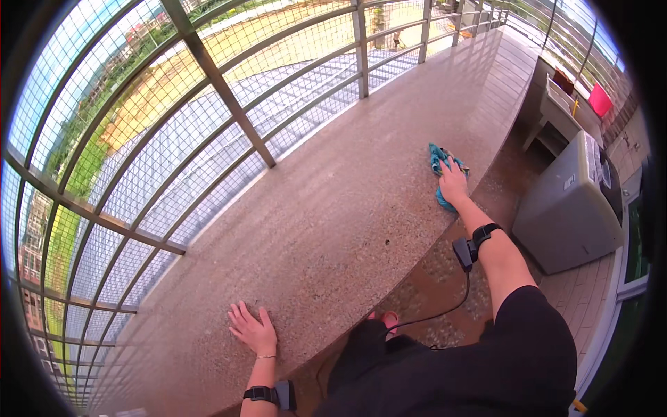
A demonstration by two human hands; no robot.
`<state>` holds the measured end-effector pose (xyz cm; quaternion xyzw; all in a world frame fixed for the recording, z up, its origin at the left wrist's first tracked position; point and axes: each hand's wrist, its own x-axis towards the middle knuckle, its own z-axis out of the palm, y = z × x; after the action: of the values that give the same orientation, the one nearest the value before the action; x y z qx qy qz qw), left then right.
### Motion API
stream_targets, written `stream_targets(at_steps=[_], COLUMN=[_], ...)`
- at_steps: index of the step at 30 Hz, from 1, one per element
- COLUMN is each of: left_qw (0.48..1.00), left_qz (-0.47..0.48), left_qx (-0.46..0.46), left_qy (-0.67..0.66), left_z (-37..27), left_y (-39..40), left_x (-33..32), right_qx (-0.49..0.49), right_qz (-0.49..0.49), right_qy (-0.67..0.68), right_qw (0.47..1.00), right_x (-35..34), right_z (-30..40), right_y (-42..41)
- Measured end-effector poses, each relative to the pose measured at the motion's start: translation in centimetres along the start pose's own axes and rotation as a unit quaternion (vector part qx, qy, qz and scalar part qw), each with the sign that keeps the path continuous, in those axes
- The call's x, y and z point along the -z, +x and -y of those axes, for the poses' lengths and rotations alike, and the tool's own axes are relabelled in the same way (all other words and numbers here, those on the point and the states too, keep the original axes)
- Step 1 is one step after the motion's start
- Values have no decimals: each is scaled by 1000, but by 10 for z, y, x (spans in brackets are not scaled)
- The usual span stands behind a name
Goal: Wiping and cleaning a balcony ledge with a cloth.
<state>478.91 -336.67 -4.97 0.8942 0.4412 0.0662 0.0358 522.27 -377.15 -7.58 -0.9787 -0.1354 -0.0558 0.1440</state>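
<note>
My right hand presses a crumpled teal patterned cloth onto the speckled stone ledge, near the edge on my side. Parts of the cloth stick out beyond the fingertips and below the palm. On the same ledge, at the lower left, my left hand lies palm down with its fingers spread and holds nothing. A small dark spot shows on the stone between the two hands. Each forearm wears a black strap with a small device.
Metal railings with wire mesh line the ledge's far side. At the right stand a grey washing machine and a sink, with a pink object beyond. A black cable hangs near my right arm.
</note>
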Motion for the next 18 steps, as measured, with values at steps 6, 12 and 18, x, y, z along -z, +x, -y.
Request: stream_targets(at_steps=[6, 12, 18], left_qw=[1000, 999, 999], left_qz=[-11, -9, -7], left_qx=[1, -8, 1], left_qy=[-1, -37, -50], left_z=[6, 7, 5], left_y=[2, 1, -3], left_x=[2, 3, 11], right_qx=[103, 357, 553], right_qz=[-6, 19, 107], right_qy=[18, 113, 160], right_qw=[995, 927, 811], right_x=[-33, -62, -95], right_z=[105, 285, 429], right_y=[3, -38, -65])
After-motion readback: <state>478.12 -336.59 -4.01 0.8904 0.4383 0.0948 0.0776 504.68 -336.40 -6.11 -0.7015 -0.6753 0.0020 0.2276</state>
